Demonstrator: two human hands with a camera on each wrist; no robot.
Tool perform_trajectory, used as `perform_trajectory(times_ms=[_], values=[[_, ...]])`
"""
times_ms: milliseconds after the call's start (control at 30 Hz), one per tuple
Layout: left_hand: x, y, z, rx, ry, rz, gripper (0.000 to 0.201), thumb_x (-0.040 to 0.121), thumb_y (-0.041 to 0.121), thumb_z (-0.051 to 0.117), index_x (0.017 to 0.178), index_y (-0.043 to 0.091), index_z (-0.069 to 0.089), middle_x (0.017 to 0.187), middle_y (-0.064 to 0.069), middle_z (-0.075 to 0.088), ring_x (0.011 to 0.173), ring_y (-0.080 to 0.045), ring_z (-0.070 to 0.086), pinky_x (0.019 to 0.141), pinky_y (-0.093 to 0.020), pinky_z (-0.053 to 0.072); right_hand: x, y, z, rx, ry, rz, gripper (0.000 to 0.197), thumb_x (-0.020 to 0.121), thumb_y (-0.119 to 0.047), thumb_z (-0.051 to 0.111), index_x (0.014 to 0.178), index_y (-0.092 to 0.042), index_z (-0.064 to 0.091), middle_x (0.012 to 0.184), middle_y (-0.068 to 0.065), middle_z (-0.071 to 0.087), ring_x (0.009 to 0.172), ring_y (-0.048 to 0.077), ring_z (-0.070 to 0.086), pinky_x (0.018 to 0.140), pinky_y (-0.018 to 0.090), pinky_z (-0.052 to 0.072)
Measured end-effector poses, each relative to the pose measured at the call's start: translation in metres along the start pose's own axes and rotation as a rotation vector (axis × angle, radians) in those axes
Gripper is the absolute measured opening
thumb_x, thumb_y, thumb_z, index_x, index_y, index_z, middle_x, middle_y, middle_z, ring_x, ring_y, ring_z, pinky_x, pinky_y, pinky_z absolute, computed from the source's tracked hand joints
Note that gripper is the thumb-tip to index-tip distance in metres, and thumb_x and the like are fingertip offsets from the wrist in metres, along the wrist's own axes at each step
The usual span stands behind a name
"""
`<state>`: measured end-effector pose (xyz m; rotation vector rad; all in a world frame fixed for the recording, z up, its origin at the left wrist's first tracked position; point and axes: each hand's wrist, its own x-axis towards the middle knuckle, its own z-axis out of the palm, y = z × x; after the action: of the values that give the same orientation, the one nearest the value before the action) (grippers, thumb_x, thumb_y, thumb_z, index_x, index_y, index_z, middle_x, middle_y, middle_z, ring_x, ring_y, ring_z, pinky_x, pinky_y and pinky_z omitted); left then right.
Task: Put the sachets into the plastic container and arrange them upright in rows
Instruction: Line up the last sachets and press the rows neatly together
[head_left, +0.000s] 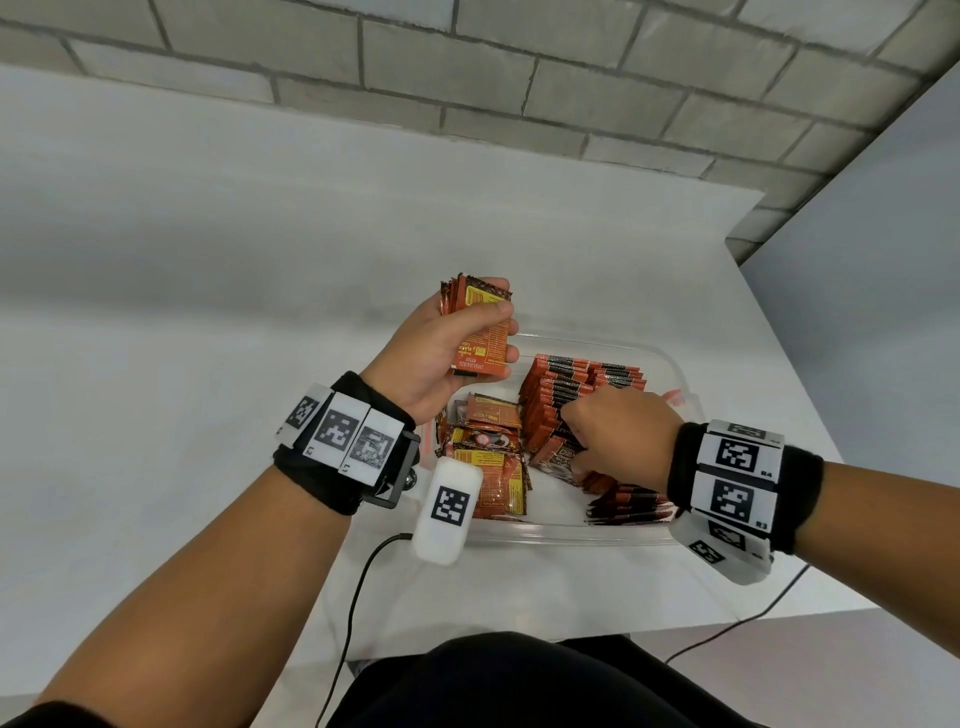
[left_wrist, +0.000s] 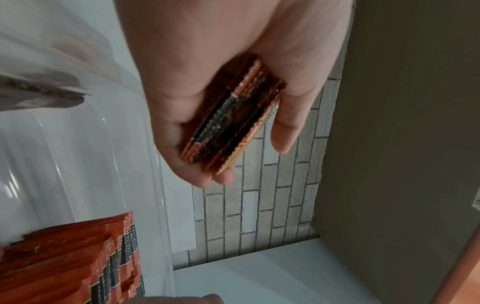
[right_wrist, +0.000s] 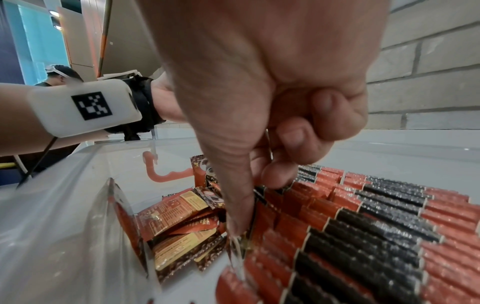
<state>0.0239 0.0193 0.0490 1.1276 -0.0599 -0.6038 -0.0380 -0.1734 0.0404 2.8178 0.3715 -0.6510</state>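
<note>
White table (head_left: 208, 260), brick wall behind. Clear plastic container (head_left: 670, 364) w/ upright sachet rows (head_left: 576, 389). Left hand (head_left: 441, 348) grips sachet stack (head_left: 480, 332) above it; right hand (head_left: 618, 436) fingers curled, pinching into the rows.

White table (head_left: 218, 270) fills the head view from 9 to 12 o'clock, backed by a grey brick wall (head_left: 519, 67) along the top. Black cable (head_left: 358, 587) runs off the table edge at 6 o'clock. In the right wrist view, a person in dark clothing (right_wrist: 61, 75) stands at 9 o'clock, beside a teal panel (right_wrist: 39, 39).
</note>
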Motion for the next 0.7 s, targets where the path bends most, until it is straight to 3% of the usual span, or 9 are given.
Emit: perform_trajectory(times_ms=[267, 367, 500, 600, 700], values=[[-0.001, -0.002, 0.0, -0.021, -0.004, -0.001, 0.018, 0.089, 0.017, 0.059, 0.107, 0.021, 0.061, 0.091, -0.007, 0.066, 0.074, -0.019, 0.067, 0.073, -0.034, 0.055, -0.004, 0.0, 0.001, 0.025, 0.012, 0.001, 0.04, 0.087, -0.032, 0.064, 0.064, -0.023, 0.032, 0.066, -0.005, 0.042, 0.067, 0.018, 0.049, 0.049, 0.024, 0.033], [-0.002, -0.002, 0.001, -0.073, 0.001, -0.012, 0.017, 0.092, 0.015, 0.055, 0.108, 0.015, 0.059, 0.089, -0.01, 0.066, 0.073, -0.022, 0.067, 0.07, -0.034, 0.056, -0.009, 0.003, -0.006, 0.121, 0.023, 0.024, 0.032, 0.086, -0.039, 0.064, 0.069, -0.02, 0.043, 0.067, -0.004, 0.05, 0.064, 0.016, 0.051, 0.055, 0.028, 0.042], [-0.003, -0.003, 0.002, -0.172, -0.027, -0.058, 0.025, 0.094, 0.006, 0.044, 0.116, 0.01, 0.057, 0.089, -0.013, 0.068, 0.075, -0.028, 0.069, 0.071, -0.037, 0.058, -0.017, 0.018, -0.033, 0.509, 0.203, 0.09, 0.023, 0.085, -0.044, 0.064, 0.082, -0.022, 0.057, 0.072, -0.004, 0.063, 0.061, 0.013, 0.058, 0.059, 0.024, 0.045], [-0.004, -0.002, 0.007, -0.061, -0.105, -0.053, 0.032, 0.091, -0.001, 0.051, 0.121, 0.008, 0.058, 0.101, -0.013, 0.07, 0.086, -0.025, 0.069, 0.074, -0.035, 0.058, -0.02, 0.019, -0.05, 0.854, 0.392, 0.092, 0.023, 0.086, -0.043, 0.062, 0.101, -0.026, 0.06, 0.085, -0.009, 0.063, 0.063, 0.009, 0.057, 0.059, 0.017, 0.044], [-0.006, -0.002, 0.014, 0.032, -0.177, -0.052, 0.032, 0.084, 0.002, 0.059, 0.115, 0.007, 0.061, 0.095, -0.009, 0.072, 0.086, -0.021, 0.07, 0.073, -0.033, 0.059, -0.019, 0.01, -0.051, 1.109, 0.443, 0.043, 0.031, 0.086, -0.036, 0.064, 0.116, -0.029, 0.059, 0.093, -0.008, 0.065, 0.074, 0.018, 0.062, 0.07, 0.029, 0.048]])
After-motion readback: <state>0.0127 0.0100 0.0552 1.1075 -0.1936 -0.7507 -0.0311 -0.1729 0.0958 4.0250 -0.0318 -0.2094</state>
